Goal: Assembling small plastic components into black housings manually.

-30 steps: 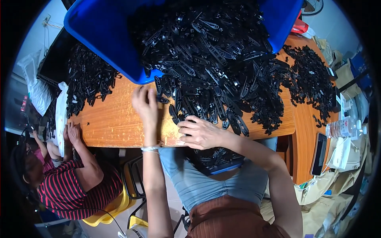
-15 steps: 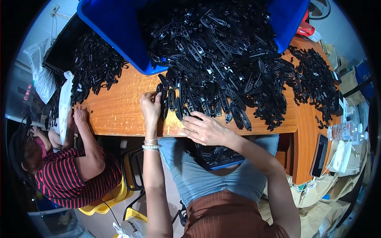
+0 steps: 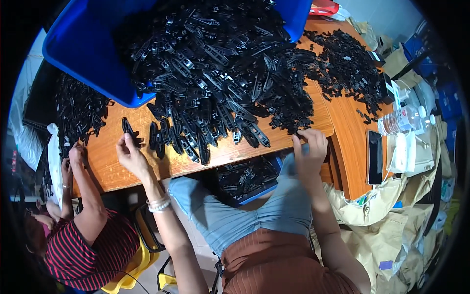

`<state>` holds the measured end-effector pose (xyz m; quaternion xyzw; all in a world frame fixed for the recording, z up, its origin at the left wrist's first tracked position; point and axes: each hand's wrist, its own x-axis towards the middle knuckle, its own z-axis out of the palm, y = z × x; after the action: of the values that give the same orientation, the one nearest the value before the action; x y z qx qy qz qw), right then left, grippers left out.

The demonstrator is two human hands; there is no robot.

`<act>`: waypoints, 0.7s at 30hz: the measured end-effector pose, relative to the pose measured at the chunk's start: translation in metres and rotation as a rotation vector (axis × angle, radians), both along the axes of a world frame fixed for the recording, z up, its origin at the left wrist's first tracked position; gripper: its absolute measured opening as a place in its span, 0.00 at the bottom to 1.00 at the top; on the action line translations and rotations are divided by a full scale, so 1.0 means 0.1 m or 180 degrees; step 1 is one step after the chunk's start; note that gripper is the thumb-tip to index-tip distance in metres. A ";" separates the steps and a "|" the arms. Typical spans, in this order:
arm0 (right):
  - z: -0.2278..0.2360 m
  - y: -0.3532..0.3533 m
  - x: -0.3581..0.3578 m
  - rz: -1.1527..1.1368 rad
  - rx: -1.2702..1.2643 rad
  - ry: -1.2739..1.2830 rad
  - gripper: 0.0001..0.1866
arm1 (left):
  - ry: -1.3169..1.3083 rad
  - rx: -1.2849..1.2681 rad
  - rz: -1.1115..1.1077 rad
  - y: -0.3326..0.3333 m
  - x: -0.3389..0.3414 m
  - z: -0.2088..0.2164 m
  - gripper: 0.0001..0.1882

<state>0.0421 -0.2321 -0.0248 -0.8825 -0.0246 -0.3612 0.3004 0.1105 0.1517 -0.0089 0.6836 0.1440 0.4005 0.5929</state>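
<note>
Tipped bin: a large blue plastic bin point(image 3: 78, 54) lies with its mouth toward the person; a heap of long, narrow black plastic parts point(image 3: 210, 83) fills it and spills onto the brown wood-grain table point(image 3: 115, 171).
Lower container: below the table edge, a blue-rimmed container point(image 3: 259, 195) holds more black parts point(image 3: 247, 176), partly hidden by the tabletop.
Black bin: at far left, a dark open bin point(image 3: 39, 103), with black pieces point(image 3: 81, 105) spread before it.
Left hand: the left hand point(image 3: 133, 159) pinches one elongated black plastic piece point(image 3: 129, 127) in its fingertips, left of the heap, below the tipped bin's rim.
Right hand: the right hand point(image 3: 312, 149) has bent fingers at the table's front edge, just beside small black bits point(image 3: 293, 108); cannot tell whether it grips any.
Right side: another spread of tiny black bits point(image 3: 347, 66), a black smartphone point(image 3: 374, 157) and a clear plastic bottle point(image 3: 394, 122).
Neighbour: a co-worker in a red-and-black striped shirt point(image 3: 93, 252) sits at left, hands at the table edge.
</note>
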 end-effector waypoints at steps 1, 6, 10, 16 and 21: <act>0.00 -0.05 0.02 -0.0238 -0.0255 0.0167 0.09 | 0.0007 -0.0011 -0.0009 -0.23 -0.10 0.18 0.12; -0.10 -0.06 0.14 -0.0128 -0.0202 0.0044 0.10 | 0.0201 -0.1190 -0.1402 -0.99 -0.56 0.42 0.10; -0.05 -0.01 0.12 0.0066 0.0747 -0.0056 0.05 | 0.0420 -0.1795 -0.2282 -1.39 -0.82 0.21 0.11; 0.41 0.19 -0.17 0.1267 0.2900 0.0790 0.07 | 0.1142 -0.1334 -0.2847 -1.86 -1.00 0.19 0.14; 0.60 0.28 -0.34 0.1799 0.3079 0.1725 0.10 | 0.1132 -0.1160 -0.2846 -1.88 -1.07 0.21 0.14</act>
<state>0.0077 -0.2044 0.0355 -0.6661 -0.0137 -0.0011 0.7457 0.0040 -0.0367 0.0125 0.6215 0.0037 -0.0462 0.7821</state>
